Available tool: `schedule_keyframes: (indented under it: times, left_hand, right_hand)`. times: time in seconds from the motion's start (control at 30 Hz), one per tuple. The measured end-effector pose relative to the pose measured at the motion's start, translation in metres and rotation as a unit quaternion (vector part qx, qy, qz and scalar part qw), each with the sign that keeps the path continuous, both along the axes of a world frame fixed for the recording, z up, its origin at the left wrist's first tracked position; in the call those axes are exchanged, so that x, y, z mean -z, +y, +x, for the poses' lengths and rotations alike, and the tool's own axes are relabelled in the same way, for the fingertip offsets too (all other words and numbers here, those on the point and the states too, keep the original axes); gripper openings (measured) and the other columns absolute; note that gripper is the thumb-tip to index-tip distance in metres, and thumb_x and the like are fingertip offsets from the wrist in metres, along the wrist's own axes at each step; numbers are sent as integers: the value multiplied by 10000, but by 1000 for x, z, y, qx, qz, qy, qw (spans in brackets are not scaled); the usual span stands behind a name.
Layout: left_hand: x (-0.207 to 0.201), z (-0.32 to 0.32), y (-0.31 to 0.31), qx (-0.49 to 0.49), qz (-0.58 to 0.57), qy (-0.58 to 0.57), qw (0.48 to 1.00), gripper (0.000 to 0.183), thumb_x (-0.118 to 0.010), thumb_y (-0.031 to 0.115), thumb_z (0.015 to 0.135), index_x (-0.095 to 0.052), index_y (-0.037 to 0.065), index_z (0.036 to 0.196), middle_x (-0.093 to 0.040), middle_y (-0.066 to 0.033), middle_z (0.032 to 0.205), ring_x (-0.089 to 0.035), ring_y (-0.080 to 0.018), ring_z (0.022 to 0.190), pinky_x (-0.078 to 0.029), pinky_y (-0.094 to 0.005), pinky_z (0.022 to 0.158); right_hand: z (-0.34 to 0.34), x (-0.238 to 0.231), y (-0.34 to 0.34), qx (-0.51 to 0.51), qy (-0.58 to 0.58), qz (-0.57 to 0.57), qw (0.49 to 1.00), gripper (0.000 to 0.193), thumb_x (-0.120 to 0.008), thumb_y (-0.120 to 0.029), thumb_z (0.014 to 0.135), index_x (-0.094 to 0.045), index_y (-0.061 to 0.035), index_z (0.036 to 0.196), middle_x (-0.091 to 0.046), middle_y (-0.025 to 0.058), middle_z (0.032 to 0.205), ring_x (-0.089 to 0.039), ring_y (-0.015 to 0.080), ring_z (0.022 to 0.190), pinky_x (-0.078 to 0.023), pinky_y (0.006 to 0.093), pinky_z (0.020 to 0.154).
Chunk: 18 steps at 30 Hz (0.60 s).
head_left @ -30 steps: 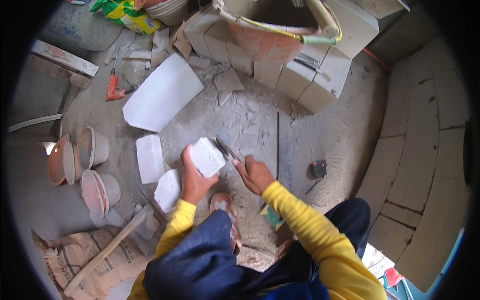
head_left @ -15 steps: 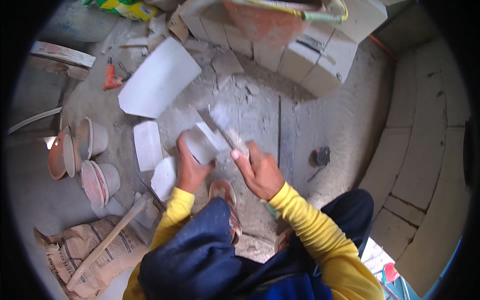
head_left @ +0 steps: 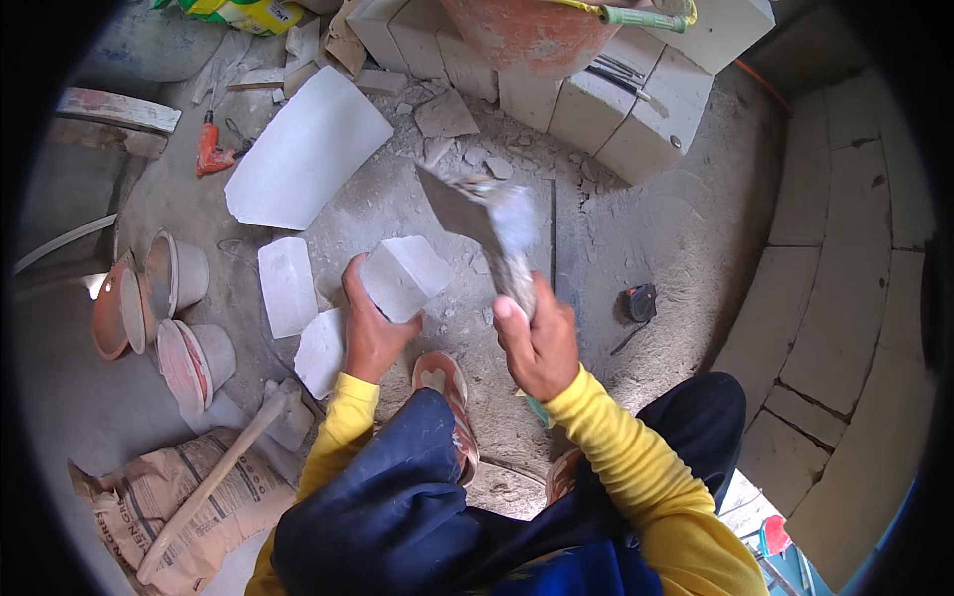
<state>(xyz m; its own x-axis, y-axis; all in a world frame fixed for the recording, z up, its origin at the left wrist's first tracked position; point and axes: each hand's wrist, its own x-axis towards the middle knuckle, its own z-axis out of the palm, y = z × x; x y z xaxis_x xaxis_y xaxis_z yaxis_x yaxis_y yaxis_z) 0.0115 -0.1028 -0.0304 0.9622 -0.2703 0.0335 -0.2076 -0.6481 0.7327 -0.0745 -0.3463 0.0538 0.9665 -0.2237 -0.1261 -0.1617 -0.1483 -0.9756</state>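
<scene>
My left hand (head_left: 376, 328) is wrapped round a small pale block piece (head_left: 402, 278), holding its near left side just off or on the dusty floor; I cannot tell which. Two faces of the piece show, meeting at a ridge. In my right hand (head_left: 540, 343) is a hatchet-like tool (head_left: 459, 207), gripped by its rough, pale-crusted handle. Its broad dark blade points up and left, beyond the block and apart from it; the head is blurred by motion. Two cut block pieces, one (head_left: 287, 288) behind the other (head_left: 321, 353), lie left of my left hand.
A large white slab (head_left: 308, 149) lies ahead, near an orange drill (head_left: 212, 149). Stacked blocks (head_left: 606, 109) bear a bucket (head_left: 527, 35). A tape measure (head_left: 639, 302) rests at right, by a block wall (head_left: 835, 278). Tubs (head_left: 179, 273), a paper sack (head_left: 199, 487) and a wooden-handled tool (head_left: 214, 477) are left.
My right hand has lifted the hatchet-like tool away from the block piece and slightly right. My left hand keeps hold of the piece, which now shows more of its top.
</scene>
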Motion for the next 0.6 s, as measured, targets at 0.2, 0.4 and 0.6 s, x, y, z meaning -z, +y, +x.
schedule_keyframes:
  times: [0.2,0.4,0.6]
  left_hand:
    - [7,-5,1,1,-2,7,1000,1162,-913,40,645,-241,36,1593,-454,-245,1455,-502,-419,1365,-429,-492,1157]
    - [-7,8,-8,-8,10,18,1000,1140,-894,15,677,-232,57,1604,-459,-241,1475,-492,-404,1393,-421,-478,1168]
    - [1,-7,-4,8,-29,28,999,1147,-898,9,670,-222,40,1596,-462,-240,1474,-497,-401,1385,-417,-476,1175]
  right_hand:
    - [-29,70,11,-142,148,-147,968,567,-525,-479,1110,-582,85,1138,-649,313,689,-708,524,743,-546,567,681]
    - [-10,7,-8,1,31,8,1000,485,-546,-427,1115,-585,55,1162,-674,290,742,-740,423,704,-552,488,651]
    - [-26,73,6,-140,148,-112,973,575,-520,-505,1110,-580,62,1185,-671,307,738,-722,521,786,-555,536,702]
